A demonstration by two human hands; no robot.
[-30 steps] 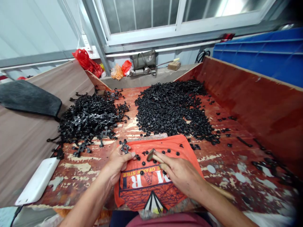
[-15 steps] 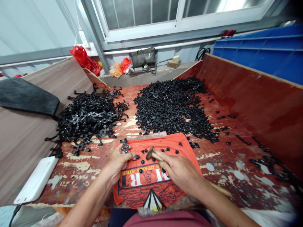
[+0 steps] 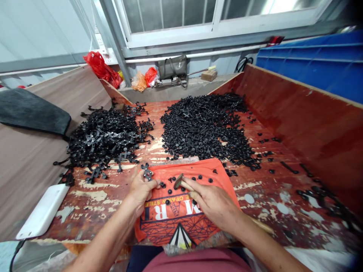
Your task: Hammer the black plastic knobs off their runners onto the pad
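Observation:
A black jointed linkage piece is pinched in my left hand, over the left edge of an orange printed cloth. My right hand is wrapped round the wooden handle of a small hammer, whose metal head hovers over or rests on the cloth; I cannot tell which. The handle's end sticks out behind my wrist. Several small black round caps lie scattered on the cloth between and around my hands.
Behind the cloth spreads a big heap of small black parts. To the left is a pile of black linkages, with a white power bank-like box nearer me. Wooden boards wall the red table, and a blue crate stands at right.
The linkage in my left hand has turned and shifted slightly up and left. The hammer head is tilted a little differently. The view has moved slightly.

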